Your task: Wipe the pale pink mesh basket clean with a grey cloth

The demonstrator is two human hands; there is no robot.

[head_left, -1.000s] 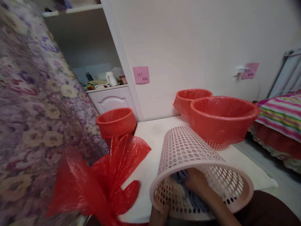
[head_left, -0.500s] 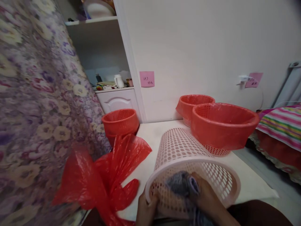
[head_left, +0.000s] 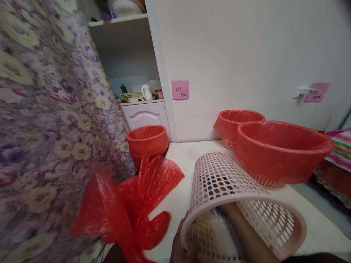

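Two hands of yours are on the pink perforated basket point(head_left: 241, 204), which lies tipped on its side at the near edge of the white table point(head_left: 186, 171), its open mouth facing you. Your left hand point(head_left: 181, 248) grips the near left part of the rim, fingers point(head_left: 183, 233) curled over the rim's edge. Your right forearm point(head_left: 246, 233) runs through the mouth deep into the basket; the right hand itself is hidden behind the lattice wall, so you cannot tell whether its fingers are spread or closed. Something pale and fuzzy point(head_left: 222, 233) lies inside the basket beside that arm, too blurred to name.

Just left of the basket, a crumpled red plastic bag point(head_left: 128, 208) hangs over the near left corner of the table. Behind the pink basket, two red-lined baskets stand upright on the table: a large one point(head_left: 282, 149) to the right and a smaller one point(head_left: 236, 122) against the wall. A third red-lined basket point(head_left: 148, 140) sits lower, between the table and the floral cloth point(head_left: 46, 120) on your left. A pink note point(head_left: 180, 90) is stuck on the wall.
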